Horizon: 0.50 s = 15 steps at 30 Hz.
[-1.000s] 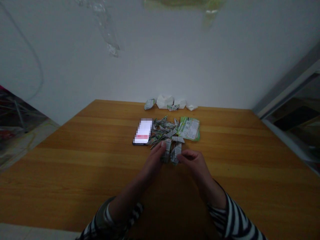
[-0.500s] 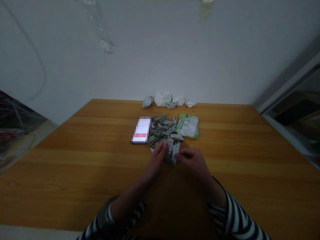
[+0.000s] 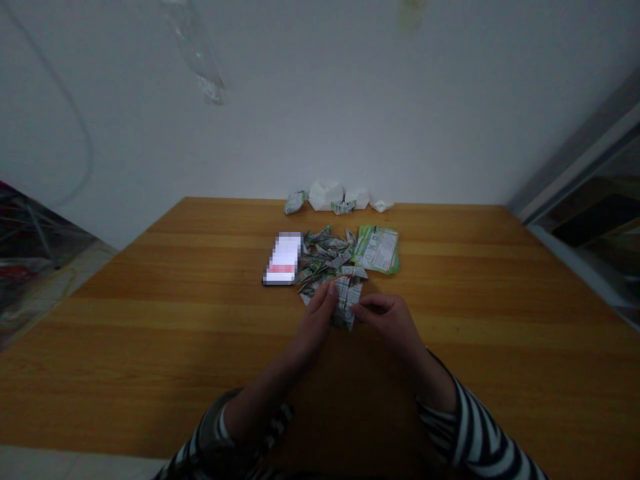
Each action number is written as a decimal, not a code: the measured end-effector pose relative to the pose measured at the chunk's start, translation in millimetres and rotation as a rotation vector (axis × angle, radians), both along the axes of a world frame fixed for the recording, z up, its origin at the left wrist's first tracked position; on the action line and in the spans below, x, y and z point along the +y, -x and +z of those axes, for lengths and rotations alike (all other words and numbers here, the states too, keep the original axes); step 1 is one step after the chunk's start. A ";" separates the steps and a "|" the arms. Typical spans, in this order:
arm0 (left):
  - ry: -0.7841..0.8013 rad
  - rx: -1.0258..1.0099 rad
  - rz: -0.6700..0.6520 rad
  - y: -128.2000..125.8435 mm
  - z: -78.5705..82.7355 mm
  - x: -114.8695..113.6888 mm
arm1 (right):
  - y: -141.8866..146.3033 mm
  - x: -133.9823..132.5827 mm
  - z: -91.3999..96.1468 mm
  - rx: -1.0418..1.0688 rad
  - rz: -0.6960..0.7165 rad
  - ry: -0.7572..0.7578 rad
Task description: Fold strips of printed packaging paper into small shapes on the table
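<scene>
Between my hands is a folded piece of printed paper [image 3: 346, 299], pale with dark lines of print. My left hand [image 3: 316, 320] is closed on its left side, thumb on top. From the right, my right hand [image 3: 387, 320] pinches the paper's edge between thumb and forefinger. Just beyond lies a heap of folded paper pieces [image 3: 327, 252], grey and green, partly hidden by my left hand and the held paper. A stack of green-and-white printed sheets [image 3: 377, 250] lies to the right of the heap.
A phone [image 3: 283, 259] with a lit, blurred screen lies left of the heap. Along the wall at the wooden table's [image 3: 200, 320] back edge sit white crumpled tissues [image 3: 326, 196] and a crumpled printed paper [image 3: 295, 202].
The two halves of the held paper, parted by a dark gap before, now lie closer together. Both hands have barely moved.
</scene>
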<state>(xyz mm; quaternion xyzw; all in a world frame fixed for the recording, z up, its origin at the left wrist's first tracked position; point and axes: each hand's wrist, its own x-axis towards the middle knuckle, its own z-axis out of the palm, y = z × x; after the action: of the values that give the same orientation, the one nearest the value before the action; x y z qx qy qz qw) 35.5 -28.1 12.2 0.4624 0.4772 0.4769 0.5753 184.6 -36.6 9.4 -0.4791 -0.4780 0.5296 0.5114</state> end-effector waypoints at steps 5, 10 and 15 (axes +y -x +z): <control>-0.070 0.105 0.002 -2.2 0.0 -1.9 | 0.4 -0.5 -0.5 -0.064 -0.017 -0.022; 0.028 -0.034 -0.042 -3.0 -2.2 -2.2 | -0.4 0.3 -1.2 -0.112 0.021 -0.007; 0.095 -0.195 -0.120 -1.5 -2.2 -0.9 | -2.9 0.8 0.7 -0.091 0.084 -0.006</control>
<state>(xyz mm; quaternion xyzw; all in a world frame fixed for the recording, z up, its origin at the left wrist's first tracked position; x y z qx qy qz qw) 37.0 -29.0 10.0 0.4139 0.4123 0.4611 0.6679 187.5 -35.8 10.1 -0.4806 -0.5221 0.5267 0.4680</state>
